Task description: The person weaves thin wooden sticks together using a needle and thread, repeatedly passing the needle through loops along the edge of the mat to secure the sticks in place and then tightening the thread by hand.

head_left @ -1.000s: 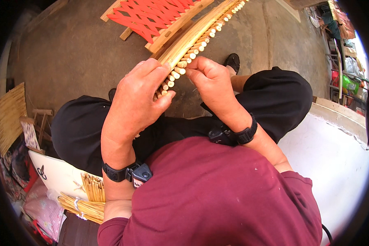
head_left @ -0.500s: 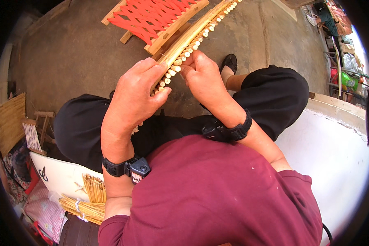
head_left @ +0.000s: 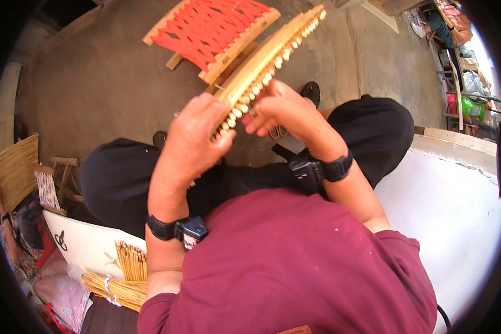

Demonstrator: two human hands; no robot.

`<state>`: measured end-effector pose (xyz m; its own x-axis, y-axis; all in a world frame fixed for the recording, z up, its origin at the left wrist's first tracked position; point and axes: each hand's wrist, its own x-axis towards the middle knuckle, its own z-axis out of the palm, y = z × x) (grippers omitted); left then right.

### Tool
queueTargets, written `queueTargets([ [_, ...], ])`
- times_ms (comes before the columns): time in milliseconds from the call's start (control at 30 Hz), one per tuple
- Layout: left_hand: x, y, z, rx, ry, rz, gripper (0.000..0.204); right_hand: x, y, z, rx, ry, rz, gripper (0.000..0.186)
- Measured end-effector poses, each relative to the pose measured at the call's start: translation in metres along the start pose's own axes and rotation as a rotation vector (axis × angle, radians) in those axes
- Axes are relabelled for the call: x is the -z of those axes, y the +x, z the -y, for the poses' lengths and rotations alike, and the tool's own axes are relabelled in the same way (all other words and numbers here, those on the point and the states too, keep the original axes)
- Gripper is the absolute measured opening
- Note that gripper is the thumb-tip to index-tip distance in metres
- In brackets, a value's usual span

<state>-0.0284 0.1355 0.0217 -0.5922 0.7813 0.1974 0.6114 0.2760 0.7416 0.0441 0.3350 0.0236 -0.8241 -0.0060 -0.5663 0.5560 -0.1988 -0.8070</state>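
Note:
My left hand grips a long curved mat of pale, cut reed sticks, whose round ends form a row along its right edge. My right hand is just under that edge on the right, fingers loosely bent and apart, apparently touching the underside without gripping; the fingertips are partly blurred. Small metal loops, possibly scissors, show just below the fingers. Beyond the mat stands a wooden folding stool with a red woven-strap seat.
Reed bundles and black scissors are at lower left, near a woven mat and small stool. A white slab is at my right. Another person's leg and cluttered shelving are at upper right.
My right hand's fingers, earlier pinched at the sticks' edge, have loosened and spread lower beneath it. The reed mat, held by my left hand, sits slightly lower in the view.

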Motion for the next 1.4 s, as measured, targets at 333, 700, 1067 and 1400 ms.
queueTargets([
  [333, -0.035, 0.018, -0.028, -0.175, -0.002, 0.074, 0.028, 0.025, -0.016, -0.032, 0.265, 0.48, -0.343, 0.033],
  [700, -0.033, 0.056, -0.136, -0.667, 0.069, -0.142, 0.038, 0.024, -0.17, 0.042, 0.9, 0.192, -0.869, 0.047],
  [1067, -0.031, 0.059, -0.078, -0.464, 0.684, -0.349, 0.038, 0.035, -0.068, 0.005, 0.824, 0.642, -0.543, 0.025],
  [1400, -0.04, -0.009, 0.07, -0.111, 0.768, -0.238, 0.045, -0.021, 0.099, -0.1, 0.371, 1.039, -0.212, 0.038],
])
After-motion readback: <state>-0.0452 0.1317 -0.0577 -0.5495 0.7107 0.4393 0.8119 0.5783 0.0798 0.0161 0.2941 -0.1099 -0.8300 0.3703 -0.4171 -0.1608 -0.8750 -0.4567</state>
